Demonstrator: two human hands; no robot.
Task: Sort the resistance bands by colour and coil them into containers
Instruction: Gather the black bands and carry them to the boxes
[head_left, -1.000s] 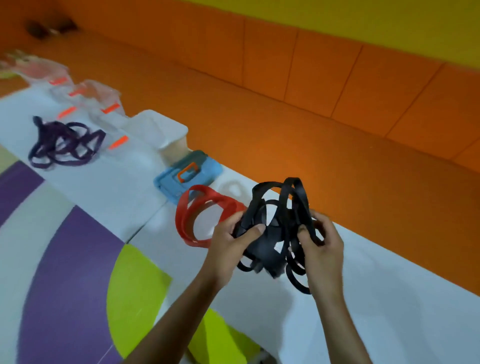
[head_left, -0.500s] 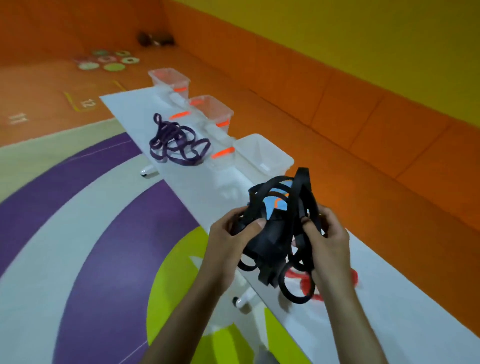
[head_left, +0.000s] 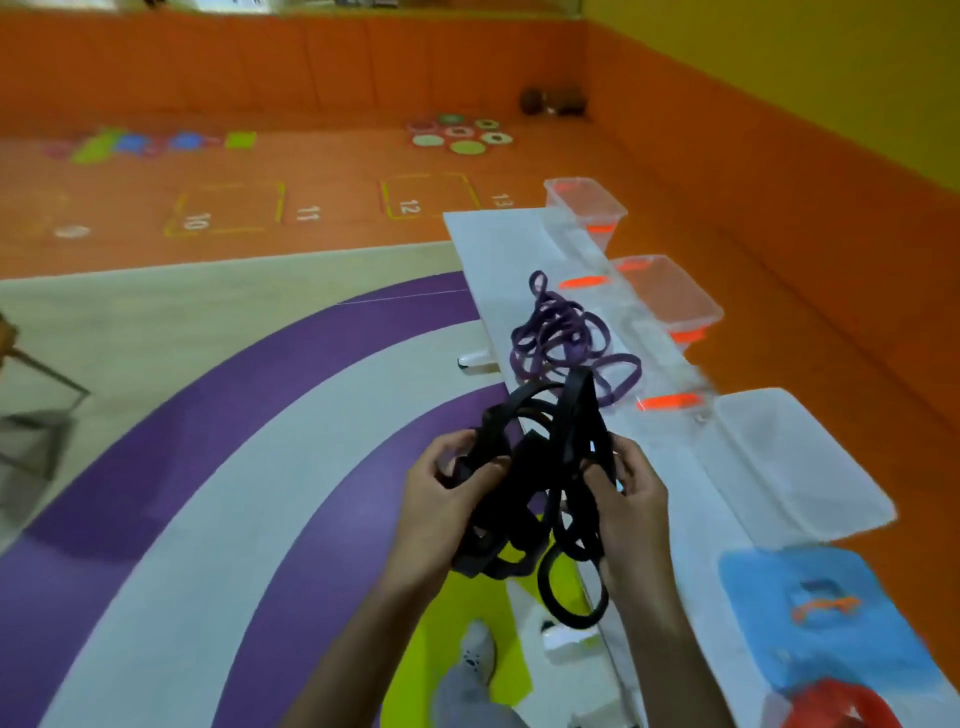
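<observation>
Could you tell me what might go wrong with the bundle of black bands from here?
A loop of the black bands dangles below both hands, the left hand and right hand, and could snag the white table edge. The tangle may resist coiling. It is also held close above the purple bands, so the colours could mix.

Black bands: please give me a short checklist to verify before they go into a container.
1. Both hands hold the black bands: left hand, right hand: ok.
2. Bundle coiled neatly: not ok, loops hang loose.
3. Only black in the bundle: ok.
4. Nearest clear container open: cannot tell, blurred.
5. Purple bands separate on the table: ok.
</observation>
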